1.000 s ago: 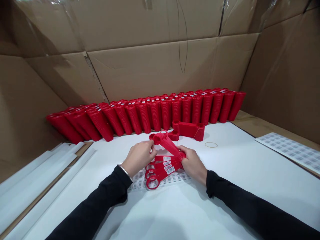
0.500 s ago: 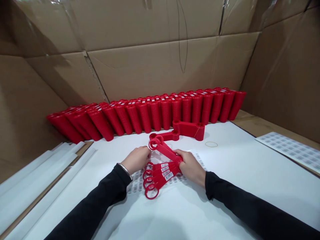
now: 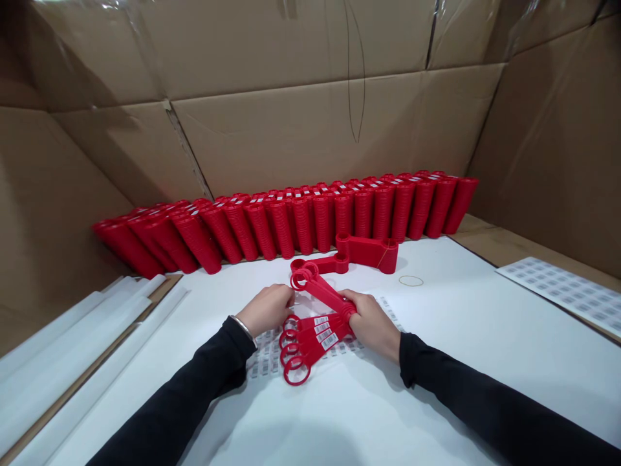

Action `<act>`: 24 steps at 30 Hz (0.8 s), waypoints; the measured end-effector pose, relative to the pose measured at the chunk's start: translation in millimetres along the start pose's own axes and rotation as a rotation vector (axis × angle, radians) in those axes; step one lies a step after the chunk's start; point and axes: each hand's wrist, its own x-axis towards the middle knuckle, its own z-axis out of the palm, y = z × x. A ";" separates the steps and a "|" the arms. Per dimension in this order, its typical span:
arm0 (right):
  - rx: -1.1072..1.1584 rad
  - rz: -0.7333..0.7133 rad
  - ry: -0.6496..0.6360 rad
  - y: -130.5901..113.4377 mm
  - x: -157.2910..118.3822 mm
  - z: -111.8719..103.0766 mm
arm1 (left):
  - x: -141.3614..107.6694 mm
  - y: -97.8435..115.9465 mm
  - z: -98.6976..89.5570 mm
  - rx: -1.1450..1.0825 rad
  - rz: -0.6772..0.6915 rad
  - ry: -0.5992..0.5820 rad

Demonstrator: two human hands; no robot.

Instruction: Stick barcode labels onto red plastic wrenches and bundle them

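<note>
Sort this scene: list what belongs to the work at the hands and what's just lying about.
In use:
- right hand, gripping red plastic strips
- left hand, beside those strips
- barcode-labelled red strips, fanned out
- barcode sheet beneath them

Lying about:
- banded red bundle
- rubber band
- stacked red rows
- second barcode sheet
- white rolls

Barcodes only; no words or digits legible

White barcode stickers sit on the red plastic pieces; more barcodes fill the label sheet at right and the sheet beneath the pieces; all too small to read; white slips along the red stacks are unreadable too.
</note>
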 end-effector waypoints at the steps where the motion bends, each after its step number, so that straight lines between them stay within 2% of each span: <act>1: 0.001 0.004 -0.002 0.2 -0.1 -0.1 | 0.5 -0.2 1.1 -0.005 0.001 0.001; 4: -0.008 0.005 0.008 0.3 -0.8 -0.4 | 2.0 -1.5 3.2 -0.016 0.006 0.004; 7: -0.010 -0.005 0.019 0.1 -1.3 -0.6 | 0.6 -4.6 -4.3 -0.028 0.030 -0.002; 12: -0.003 -0.014 0.024 1.8 -0.4 0.2 | -15.1 -5.9 -45.0 -0.125 0.131 -0.080; 15: 0.006 -0.012 0.029 2.5 0.6 0.8 | -22.5 2.0 -61.5 -0.309 0.134 -0.110; 17: 0.006 -0.012 0.026 1.9 0.8 0.9 | -22.0 10.1 -60.3 -0.487 0.148 -0.107; 20: -0.008 -0.027 0.025 -0.3 0.3 1.1 | -15.6 22.6 -47.0 -0.717 0.173 -0.130; 24: -0.021 -0.064 0.025 -4.3 -1.9 1.4 | -9.9 33.2 -34.9 -0.846 0.162 -0.176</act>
